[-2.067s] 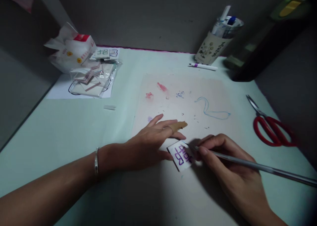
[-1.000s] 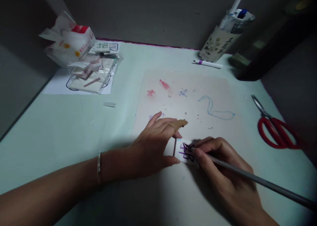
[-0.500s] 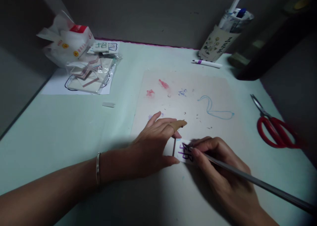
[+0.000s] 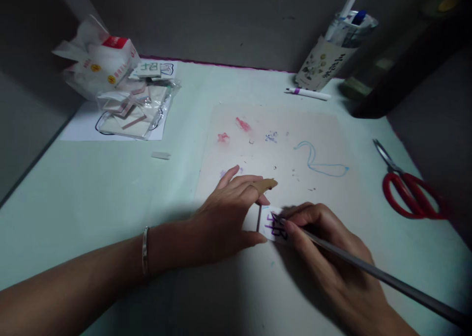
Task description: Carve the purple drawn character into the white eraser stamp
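Left hand [image 4: 223, 220]: thumb and fingers pinching the block [image 4: 271, 230] at its left end, tan wrap [image 4: 266, 184] on one finger. Block lies on the board [image 4: 258, 282], between my hands, purple marks up. Right hand [image 4: 332, 257] grips the knife [image 4: 363, 265] like a pen, tip over the marks; can't tell if it's touching. Shaft runs back to lower right. Scissors [image 4: 398, 171] on the bench [image 4: 110, 188], right of the board. Marker [image 4: 311, 95] lies just in front of the cup [image 4: 317, 68]. Bag [image 4: 103, 63] back left.
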Motion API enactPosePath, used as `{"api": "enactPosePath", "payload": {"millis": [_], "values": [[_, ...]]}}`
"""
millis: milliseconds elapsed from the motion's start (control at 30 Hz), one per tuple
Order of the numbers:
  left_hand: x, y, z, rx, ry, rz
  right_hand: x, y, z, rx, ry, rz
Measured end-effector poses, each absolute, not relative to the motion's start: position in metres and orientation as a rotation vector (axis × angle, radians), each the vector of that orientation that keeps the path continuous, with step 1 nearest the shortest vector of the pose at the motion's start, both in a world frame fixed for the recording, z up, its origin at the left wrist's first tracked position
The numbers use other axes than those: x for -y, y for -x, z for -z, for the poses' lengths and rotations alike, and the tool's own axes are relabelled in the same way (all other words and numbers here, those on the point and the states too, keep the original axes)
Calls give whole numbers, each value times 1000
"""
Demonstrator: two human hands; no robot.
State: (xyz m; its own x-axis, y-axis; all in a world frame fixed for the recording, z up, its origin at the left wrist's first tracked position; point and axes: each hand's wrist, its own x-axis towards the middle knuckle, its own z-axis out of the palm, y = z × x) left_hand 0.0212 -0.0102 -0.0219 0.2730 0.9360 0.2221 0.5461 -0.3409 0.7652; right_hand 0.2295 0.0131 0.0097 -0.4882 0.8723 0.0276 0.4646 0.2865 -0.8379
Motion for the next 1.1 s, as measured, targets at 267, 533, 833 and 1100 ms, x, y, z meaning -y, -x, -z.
{"api": "enactPosePath", "payload": {"millis": [267, 533, 833, 1100], "values": [[9, -21, 22, -1312, -2010, -915, -17, -229, -16, 2148, 1194, -1101], [9, -21, 23, -1323, -2010, -922, -18, -232, -17, 2194, 1208, -1112], [9, -23, 22, -1339, -2002, -917, -18, -234, -16, 2212, 1208, -1132], [10, -22, 22, -1341, -2000, -911, -19, -233, -17, 2245, 1197, -1094]]}}
